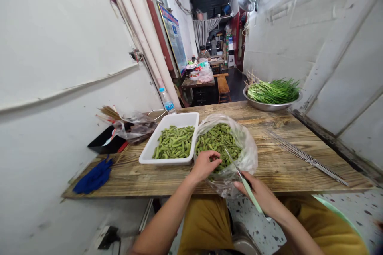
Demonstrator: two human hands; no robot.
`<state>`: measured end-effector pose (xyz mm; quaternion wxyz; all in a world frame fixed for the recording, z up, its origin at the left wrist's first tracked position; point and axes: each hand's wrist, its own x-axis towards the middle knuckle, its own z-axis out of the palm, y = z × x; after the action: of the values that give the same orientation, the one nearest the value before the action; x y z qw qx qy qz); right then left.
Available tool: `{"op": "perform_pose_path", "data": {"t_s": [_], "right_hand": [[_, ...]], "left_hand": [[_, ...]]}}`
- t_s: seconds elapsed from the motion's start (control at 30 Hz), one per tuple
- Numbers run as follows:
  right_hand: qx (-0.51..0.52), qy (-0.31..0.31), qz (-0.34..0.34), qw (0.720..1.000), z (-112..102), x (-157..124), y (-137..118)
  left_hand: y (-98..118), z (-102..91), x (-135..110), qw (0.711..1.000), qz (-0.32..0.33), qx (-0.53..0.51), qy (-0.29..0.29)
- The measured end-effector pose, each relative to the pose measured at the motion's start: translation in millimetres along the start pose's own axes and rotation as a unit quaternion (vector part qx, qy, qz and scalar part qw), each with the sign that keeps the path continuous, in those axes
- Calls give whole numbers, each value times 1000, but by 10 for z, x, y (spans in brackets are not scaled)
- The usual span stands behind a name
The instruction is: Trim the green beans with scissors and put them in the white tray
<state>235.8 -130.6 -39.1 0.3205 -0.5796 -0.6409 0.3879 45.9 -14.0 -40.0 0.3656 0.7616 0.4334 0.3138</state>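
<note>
**Left hand** [205,165]: bare, fingers curled downward at the bag mouth, fingertips [216,156] resting on the beans; whether any piece is gripped cannot be told

**Right hand** [257,193]: clenched around the handle of the knife

**Knife** [247,188]: smooth pale green handle, narrow bright metal blade; long axis slanted, tip up and away to the left, into the bag mouth, handle down and toward the person

**Transparent plastic bag** [247,155]: thin, crumpled, glossy; lying open on the near edge of the tabletop, just beside the tray, directly under both hands

**Cut green bean pieces** [218,143]: short, ridged, matte cylinders, heaped loosely inside the bag

**White plastic tray** [179,117]: rectangular, shallow, straight rim; holds a second heap of the same pieces [173,142]

**Tabletop** [167,179]: rough wooden planks, dark grain

**Steel bowl** [269,106]: rounded, far right, piled with long green stalks [273,91]

**Metal skewers** [308,157]: thin bundle, lying diagonally on the right

**Blue cloth** [94,177]: crumpled, at the left end

**Co-worker** [203,52]: seated at a distant table, hands too small to make out
</note>
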Motion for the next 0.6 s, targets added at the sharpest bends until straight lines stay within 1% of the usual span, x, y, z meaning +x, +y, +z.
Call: {"op": "perform_pose_path", "data": {"t_s": [0.03,0.07,0.13,0.2,0.3,0.37,0.5,0.6], "right_hand": [[2,0,-7,1000,8,2,0],[4,3,-13,1000,12,5,0],[4,10,-21,1000,13,12,-2],[-5,12,-21,1000,4,24,-6],[-30,15,-10,999,-10,47,-20],[-39,21,-9,999,-12,60,-36],[-44,24,-19,999,-8,68,-74],[-49,23,-9,998,-15,69,-79]], "left_hand": [[11,44,-11,999,-23,-44,0],[24,83,-19,996,-33,-80,2],[55,133,-27,992,-23,-122,14],[92,145,-25,991,-22,-133,27],[155,125,-23,988,-48,-141,31],[196,109,-26,986,-52,-155,33],[238,102,-35,985,-59,-162,11],[223,105,-26,979,-86,-185,12]]}}
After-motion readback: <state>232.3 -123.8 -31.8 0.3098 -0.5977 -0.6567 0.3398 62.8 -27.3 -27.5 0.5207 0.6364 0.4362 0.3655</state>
